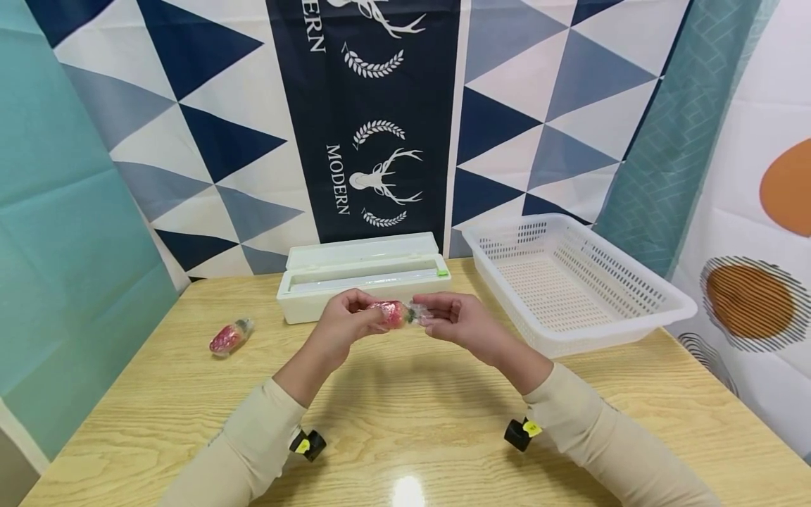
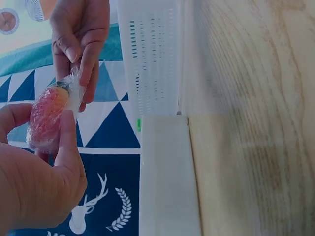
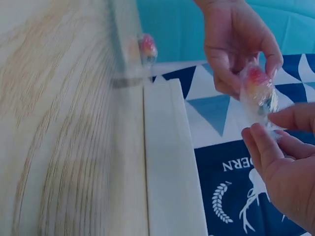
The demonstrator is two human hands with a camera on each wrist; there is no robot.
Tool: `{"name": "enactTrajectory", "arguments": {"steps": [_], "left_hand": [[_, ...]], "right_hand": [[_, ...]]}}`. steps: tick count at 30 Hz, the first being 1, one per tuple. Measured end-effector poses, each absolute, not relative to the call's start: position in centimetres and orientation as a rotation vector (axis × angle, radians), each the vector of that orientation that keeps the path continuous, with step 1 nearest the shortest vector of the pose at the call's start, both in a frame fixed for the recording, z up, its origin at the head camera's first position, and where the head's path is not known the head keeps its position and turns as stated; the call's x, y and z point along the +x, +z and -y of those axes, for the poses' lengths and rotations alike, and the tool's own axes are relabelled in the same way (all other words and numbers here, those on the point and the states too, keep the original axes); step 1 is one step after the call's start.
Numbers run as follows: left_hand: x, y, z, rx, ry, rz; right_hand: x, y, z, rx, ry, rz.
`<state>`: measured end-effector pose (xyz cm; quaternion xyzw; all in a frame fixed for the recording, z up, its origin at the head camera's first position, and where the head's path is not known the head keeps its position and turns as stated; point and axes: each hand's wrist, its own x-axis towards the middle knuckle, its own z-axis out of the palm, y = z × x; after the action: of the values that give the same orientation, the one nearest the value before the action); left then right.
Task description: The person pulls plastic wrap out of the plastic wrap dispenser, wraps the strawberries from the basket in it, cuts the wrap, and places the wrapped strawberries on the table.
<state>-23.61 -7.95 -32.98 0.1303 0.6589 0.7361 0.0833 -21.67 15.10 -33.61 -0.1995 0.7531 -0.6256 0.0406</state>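
Observation:
Between the two hands is a red and yellowish fruit-like piece (image 1: 394, 314) with a dark green end, wrapped in clear cling film (image 2: 75, 91). The left hand (image 1: 338, 325) holds its red end between thumb and fingers. At the green end, the right hand (image 1: 465, 322) pinches the loose film with thumb and fingertips. Both hands are raised above the table, in front of a long white box (image 1: 310, 308). The box's lid stands open, and a pale roll lies inside. A second wrapped red piece (image 1: 229, 338) rests on the table at the left.
A white perforated plastic basket (image 1: 589, 331) stands at the right rear of the wooden table (image 1: 405, 422). A small green tab (image 1: 442, 272) sits at the box's right end. Patterned cloth (image 1: 374, 105) hangs behind the table.

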Motion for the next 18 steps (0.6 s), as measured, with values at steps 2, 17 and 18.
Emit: {"name": "enactTrajectory", "arguments": {"steps": [2,17,18], "left_hand": [[-23.68,-32.99,8.16,0.348,2.238,-1.889],[-23.39,-33.08,8.26,0.408,2.254,-1.707],[-23.34,-33.08,8.22,0.417,2.247,-1.708]], "right_hand": [[-21.68,-33.69,-15.19,-0.628,-1.916,-2.332],[-21.37,-33.55,-14.57,-0.937,-1.822,-2.700],[-21.35,-33.54,-14.55,-0.984,-1.817,-2.720]]}}
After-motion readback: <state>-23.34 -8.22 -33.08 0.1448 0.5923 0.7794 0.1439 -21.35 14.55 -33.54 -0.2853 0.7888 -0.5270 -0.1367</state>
